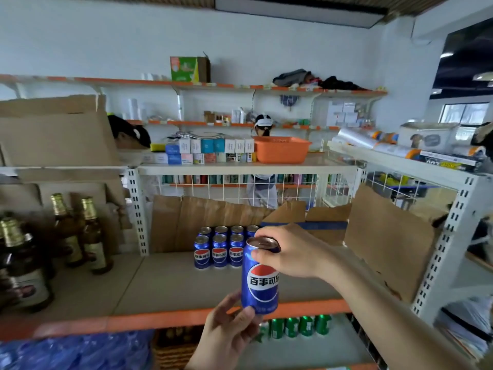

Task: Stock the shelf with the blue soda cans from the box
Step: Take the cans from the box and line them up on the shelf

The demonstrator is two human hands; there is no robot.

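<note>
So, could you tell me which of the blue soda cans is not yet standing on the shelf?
The blue can held in the air by both hands: right hand at its top, left hand at its base. The other blue cans stand grouped on the shelf.

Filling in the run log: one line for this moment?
right hand: grips blue can top | left hand: holds its base | can: upright, above shelf edge | shelved cans: two rows

Head-worn wide-angle view, facing forward and slightly down at the shelf (170,279). It sits close, hands near the lens. Single view only.
</note>
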